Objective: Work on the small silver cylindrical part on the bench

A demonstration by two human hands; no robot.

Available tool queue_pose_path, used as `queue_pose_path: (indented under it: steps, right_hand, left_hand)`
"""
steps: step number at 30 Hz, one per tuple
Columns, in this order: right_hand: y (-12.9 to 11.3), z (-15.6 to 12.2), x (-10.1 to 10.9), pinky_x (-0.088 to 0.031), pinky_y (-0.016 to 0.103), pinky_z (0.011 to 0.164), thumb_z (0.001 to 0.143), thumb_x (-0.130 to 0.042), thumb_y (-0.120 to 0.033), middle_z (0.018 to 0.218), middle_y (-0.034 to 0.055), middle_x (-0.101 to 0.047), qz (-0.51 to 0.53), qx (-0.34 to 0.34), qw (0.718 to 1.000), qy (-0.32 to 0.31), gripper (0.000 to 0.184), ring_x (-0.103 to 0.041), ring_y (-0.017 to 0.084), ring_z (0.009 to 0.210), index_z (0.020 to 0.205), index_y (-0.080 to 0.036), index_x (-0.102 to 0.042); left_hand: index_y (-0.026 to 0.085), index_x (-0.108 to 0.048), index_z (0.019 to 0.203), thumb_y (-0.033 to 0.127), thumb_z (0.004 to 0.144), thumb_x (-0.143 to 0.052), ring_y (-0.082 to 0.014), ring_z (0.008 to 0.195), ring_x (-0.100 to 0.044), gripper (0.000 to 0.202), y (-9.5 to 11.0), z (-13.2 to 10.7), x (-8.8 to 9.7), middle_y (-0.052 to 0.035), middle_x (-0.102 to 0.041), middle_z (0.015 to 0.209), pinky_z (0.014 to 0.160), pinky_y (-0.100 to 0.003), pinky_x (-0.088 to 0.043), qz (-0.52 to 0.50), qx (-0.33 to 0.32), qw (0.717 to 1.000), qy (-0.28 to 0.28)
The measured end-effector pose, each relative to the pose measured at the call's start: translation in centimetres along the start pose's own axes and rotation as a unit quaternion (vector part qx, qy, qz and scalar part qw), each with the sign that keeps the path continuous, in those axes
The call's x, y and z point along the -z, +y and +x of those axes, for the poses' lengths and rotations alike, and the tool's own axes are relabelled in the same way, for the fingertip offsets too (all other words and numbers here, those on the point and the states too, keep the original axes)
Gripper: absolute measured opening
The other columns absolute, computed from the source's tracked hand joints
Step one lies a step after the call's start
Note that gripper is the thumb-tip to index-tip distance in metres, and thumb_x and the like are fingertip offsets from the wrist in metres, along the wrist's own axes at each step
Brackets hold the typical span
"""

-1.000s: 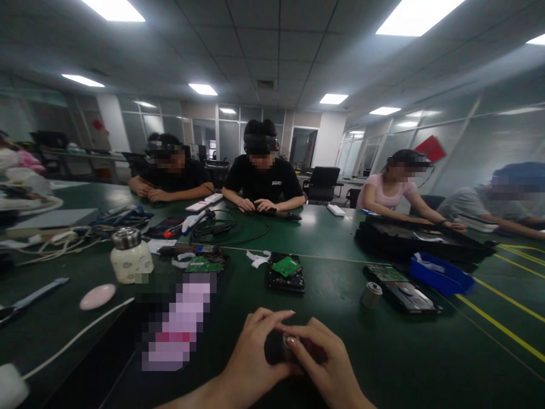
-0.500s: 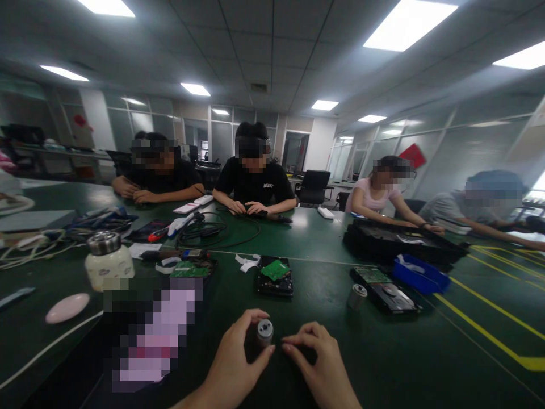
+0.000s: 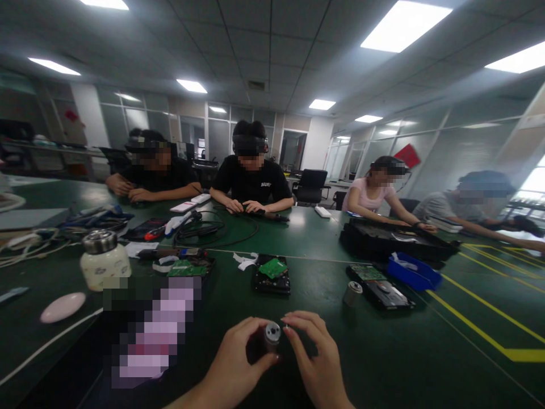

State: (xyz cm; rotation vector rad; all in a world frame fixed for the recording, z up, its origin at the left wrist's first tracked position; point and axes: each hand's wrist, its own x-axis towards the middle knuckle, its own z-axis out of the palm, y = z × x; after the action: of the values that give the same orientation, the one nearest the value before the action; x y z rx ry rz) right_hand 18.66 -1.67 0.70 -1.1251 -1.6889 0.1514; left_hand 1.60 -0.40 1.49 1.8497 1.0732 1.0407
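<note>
My left hand (image 3: pixel 239 359) is curled around a small silver metal cylinder (image 3: pixel 272 336), gripping it between thumb and fingers. The cylinder's round end, with small dark holes, faces up toward me. Close beside its top on the right, my right hand (image 3: pixel 317 351) is closed in a pinch at the fingertips. A tiny light speck shows between those fingertips, too small to name. A second metal cylinder (image 3: pixel 352 293) stands on the green table farther right, near an opened hard drive (image 3: pixel 385 289).
Ahead lies another hard drive (image 3: pixel 272 274) with a green circuit board. A cream jar (image 3: pixel 105 264), a pale pink oval object (image 3: pixel 63 308) and cables are on the left. A blue bin (image 3: pixel 415 272) and a black tray (image 3: pixel 395 241) stand right. Several people sit across the table (image 3: pixel 306 236).
My right hand has risen, its pinched fingertips now beside the cylinder's top. The cylinder in my left hand has shifted slightly right. The view has turned a little.
</note>
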Motion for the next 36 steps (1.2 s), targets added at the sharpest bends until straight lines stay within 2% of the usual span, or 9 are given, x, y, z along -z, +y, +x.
queue_pose_path:
  steps: [4,8,17,23,25,28,30,33,36]
  right_hand:
    - [-0.2,-0.1,-0.8,-0.052,0.031,0.078,0.088,-0.058,-0.025,0.092,0.0031,-0.071,0.035,0.034,0.998,-0.034,0.012,-0.065,0.019,0.088,0.096,-0.025,-0.068]
    - [0.2,-0.3,-1.1,-0.051,0.028,0.077,0.087,-0.059,-0.018,0.093,0.0008,-0.072,0.045,0.039,0.997,-0.046,0.017,-0.066,0.017,0.086,0.098,-0.027,-0.067]
    - [-0.4,0.1,-0.9,-0.05,0.03,0.086,0.093,-0.05,-0.023,0.105,0.005,-0.065,0.096,-0.018,0.987,-0.126,0.022,-0.062,0.019,0.099,0.107,-0.027,-0.067]
    - [-0.5,-0.5,-0.3,-0.048,0.033,0.088,0.088,-0.055,-0.028,0.117,0.0055,-0.06,0.069,-0.045,0.983,-0.163,0.047,-0.063,0.019,0.094,0.134,-0.028,-0.044]
    - [-0.4,-0.6,-0.2,-0.047,0.034,0.089,0.09,-0.052,-0.031,0.117,0.0061,-0.061,0.058,-0.068,0.983,-0.158,0.046,-0.062,0.019,0.093,0.134,-0.027,-0.042]
    - [-0.3,-0.5,-0.2,-0.047,0.031,0.082,0.095,-0.04,-0.04,0.101,0.0055,-0.064,0.071,-0.104,0.983,-0.133,0.03,-0.061,0.019,0.089,0.116,-0.022,-0.054]
    - [-0.2,-0.3,-0.2,-0.046,0.027,0.068,0.097,-0.028,-0.047,0.078,0.0031,-0.061,0.089,-0.127,0.983,-0.103,0.042,-0.059,0.017,0.072,0.087,-0.02,-0.059]
    - [0.1,-0.3,-0.6,-0.038,0.025,0.052,0.097,-0.007,-0.054,0.052,-0.0013,-0.045,0.092,-0.149,0.979,-0.101,0.065,-0.047,0.014,0.051,0.054,-0.021,-0.044]
    - [0.4,-0.4,-1.1,-0.031,0.026,0.046,0.093,0.006,-0.059,0.041,-0.0033,-0.033,0.083,-0.135,0.978,-0.137,0.071,-0.037,0.012,0.04,0.046,-0.023,-0.033]
  left_hand:
    - [0.022,-0.068,0.096,0.01,0.07,-0.067,-0.0195,0.085,-0.063,0.028,-0.2,0.1,0.0,-0.0015,-0.069,0.091,0.077,-0.03,-0.048,-0.001,-0.016,1.0,-0.009]
    - [0.021,-0.068,0.097,0.011,0.068,-0.069,-0.0204,0.086,-0.062,0.03,-0.5,0.1,0.0,-0.0019,-0.069,0.091,0.078,-0.03,-0.048,0.02,-0.018,1.0,-0.007]
    - [0.019,-0.067,0.094,0.012,0.068,-0.067,-0.0228,0.086,-0.061,0.027,-0.7,0.2,-0.2,-0.0045,-0.067,0.09,0.079,-0.035,-0.048,0.062,-0.022,0.998,-0.009]
    - [0.02,-0.052,0.113,0.01,0.07,-0.062,-0.0215,0.094,-0.06,0.045,-1.3,-0.4,-0.2,-0.006,-0.063,0.101,0.086,-0.036,-0.047,0.03,-0.037,0.999,0.015]
    - [0.019,-0.044,0.12,0.011,0.071,-0.062,-0.0224,0.1,-0.058,0.053,-1.4,-0.7,0.0,-0.0075,-0.06,0.107,0.091,-0.038,-0.045,0.035,-0.054,0.997,0.033]
    - [0.021,-0.046,0.117,0.014,0.076,-0.06,-0.0225,0.105,-0.055,0.044,-1.1,-0.9,0.4,-0.0077,-0.058,0.111,0.093,-0.038,-0.043,0.047,-0.085,0.995,0.032]
    - [0.022,-0.054,0.108,0.02,0.083,-0.058,-0.0213,0.103,-0.055,0.025,-0.6,-0.7,0.6,-0.0057,-0.06,0.106,0.091,-0.037,-0.044,0.047,-0.097,0.994,0.02]
    - [0.023,-0.063,0.094,0.027,0.088,-0.055,-0.0201,0.099,-0.055,0.01,-0.1,-0.1,0.6,-0.0031,-0.064,0.096,0.09,-0.035,-0.044,0.041,-0.102,0.994,0.027]
    - [0.024,-0.067,0.089,0.03,0.088,-0.057,-0.0199,0.096,-0.055,0.012,-0.1,0.3,0.4,-0.0025,-0.065,0.092,0.087,-0.034,-0.044,0.03,-0.091,0.994,0.048]
